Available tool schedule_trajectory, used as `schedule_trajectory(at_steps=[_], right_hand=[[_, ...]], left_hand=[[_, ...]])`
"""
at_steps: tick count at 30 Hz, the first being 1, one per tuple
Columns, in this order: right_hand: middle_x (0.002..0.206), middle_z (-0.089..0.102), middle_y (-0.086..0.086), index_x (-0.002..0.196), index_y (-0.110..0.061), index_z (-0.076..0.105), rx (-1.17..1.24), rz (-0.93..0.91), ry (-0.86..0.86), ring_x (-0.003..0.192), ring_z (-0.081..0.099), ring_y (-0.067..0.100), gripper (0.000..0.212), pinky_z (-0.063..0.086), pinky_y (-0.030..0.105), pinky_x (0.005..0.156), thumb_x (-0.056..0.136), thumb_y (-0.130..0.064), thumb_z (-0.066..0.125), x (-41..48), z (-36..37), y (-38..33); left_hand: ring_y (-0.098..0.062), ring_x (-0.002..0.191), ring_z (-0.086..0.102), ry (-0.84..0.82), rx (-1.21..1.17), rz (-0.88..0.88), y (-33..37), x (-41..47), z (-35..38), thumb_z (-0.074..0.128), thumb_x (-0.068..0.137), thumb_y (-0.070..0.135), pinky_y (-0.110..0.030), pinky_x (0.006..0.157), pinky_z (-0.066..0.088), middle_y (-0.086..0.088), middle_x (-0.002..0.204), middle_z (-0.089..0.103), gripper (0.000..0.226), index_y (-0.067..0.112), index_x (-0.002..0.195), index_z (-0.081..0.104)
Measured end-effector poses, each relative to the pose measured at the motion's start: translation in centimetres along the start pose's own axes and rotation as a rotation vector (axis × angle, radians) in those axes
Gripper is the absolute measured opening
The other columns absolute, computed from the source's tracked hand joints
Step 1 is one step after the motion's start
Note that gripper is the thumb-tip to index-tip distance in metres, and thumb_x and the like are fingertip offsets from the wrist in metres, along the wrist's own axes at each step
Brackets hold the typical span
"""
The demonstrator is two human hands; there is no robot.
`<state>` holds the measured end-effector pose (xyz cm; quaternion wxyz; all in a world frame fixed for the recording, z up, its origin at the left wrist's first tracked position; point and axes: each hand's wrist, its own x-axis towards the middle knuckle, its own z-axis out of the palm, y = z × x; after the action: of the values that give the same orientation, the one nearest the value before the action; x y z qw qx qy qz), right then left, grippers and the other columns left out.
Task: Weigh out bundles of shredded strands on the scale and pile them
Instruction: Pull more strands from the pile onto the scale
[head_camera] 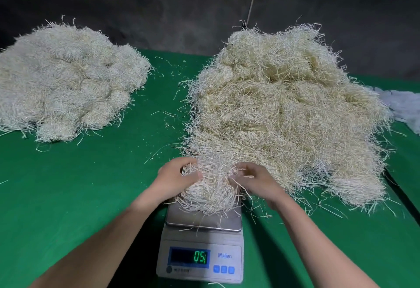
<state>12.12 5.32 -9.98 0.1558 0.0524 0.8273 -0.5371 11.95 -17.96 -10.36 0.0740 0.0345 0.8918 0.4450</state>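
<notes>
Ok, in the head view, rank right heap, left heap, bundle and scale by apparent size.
1. right heap
2. left heap, though the frame edge cuts it off
3. scale and bundle: they look alike and both sit nearest the camera, so unranked

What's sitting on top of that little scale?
A bundle of shredded strands rests on the metal platform of the scale, gripped by the left hand and right hand. Only the platform's near edge shows; the rest is covered by the bundle.
</notes>
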Motion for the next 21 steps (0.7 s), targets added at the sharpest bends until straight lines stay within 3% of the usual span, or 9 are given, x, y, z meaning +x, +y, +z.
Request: schedule_trajectory(at_steps=[2, 5, 9, 15, 21], right_hand=[[0.116, 0.059, 0.001, 0.121, -0.026, 0.055, -0.039, -0.012, -0.022, 0.104, 0.057, 0.016, 0.047, 0.047, 0.034, 0.091, 0.078, -0.03, 0.074, -0.5, -1.1, -0.7], [0.121, 0.056, -0.004, 0.121, -0.032, 0.055, -0.067, -0.07, -0.016, 0.111, 0.053, 0.015, 0.044, 0.042, 0.032, 0.093, 0.08, -0.03, 0.071, -1.4, -2.5, -2.0], [0.124, 0.056, -0.01, 0.104, -0.045, 0.055, -0.014, -0.262, 0.082, 0.114, 0.052, 0.01, 0.03, 0.041, 0.038, 0.102, 0.088, -0.021, 0.062, -2.5, -3.3, -3.5], [0.111, 0.058, -0.025, 0.098, -0.048, 0.058, 0.004, -0.422, 0.121, 0.109, 0.053, -0.004, 0.033, 0.04, 0.028, 0.097, 0.092, -0.015, 0.057, -3.2, -2.6, -4.7], [0.106, 0.063, -0.022, 0.094, -0.042, 0.062, 0.08, -0.43, 0.154, 0.102, 0.056, -0.007, 0.031, 0.041, 0.027, 0.097, 0.091, -0.011, 0.057, -3.5, -2.6, -4.9]], left_hand=[[-0.017, 0.133, 0.037, 0.029, 0.001, -0.006, 0.5, -0.1, -0.9, 0.065, 0.086, 0.033, -0.048, 0.115, 0.02, 0.009, 0.14, 0.047, 0.035, 0.038, 0.12, 0.058], [-0.014, 0.128, 0.041, 0.092, -0.017, 0.046, 1.5, -0.3, -2.1, 0.06, 0.088, 0.026, -0.051, 0.114, 0.019, 0.013, 0.132, 0.051, 0.026, 0.04, 0.11, 0.063], [-0.012, 0.122, 0.047, 0.194, -0.131, 0.132, 2.8, -0.7, -3.0, 0.06, 0.089, 0.021, -0.035, 0.11, 0.027, 0.009, 0.122, 0.058, 0.02, 0.031, 0.105, 0.067], [0.008, 0.102, 0.054, 0.246, -0.217, 0.223, 4.4, -1.2, -3.4, 0.064, 0.087, 0.022, -0.01, 0.086, 0.032, 0.02, 0.106, 0.064, 0.017, 0.038, 0.091, 0.067], [0.009, 0.086, 0.06, 0.251, -0.304, 0.237, 5.1, -1.6, -3.6, 0.065, 0.086, 0.019, -0.014, 0.079, 0.039, 0.026, 0.088, 0.069, 0.019, 0.038, 0.085, 0.069]])
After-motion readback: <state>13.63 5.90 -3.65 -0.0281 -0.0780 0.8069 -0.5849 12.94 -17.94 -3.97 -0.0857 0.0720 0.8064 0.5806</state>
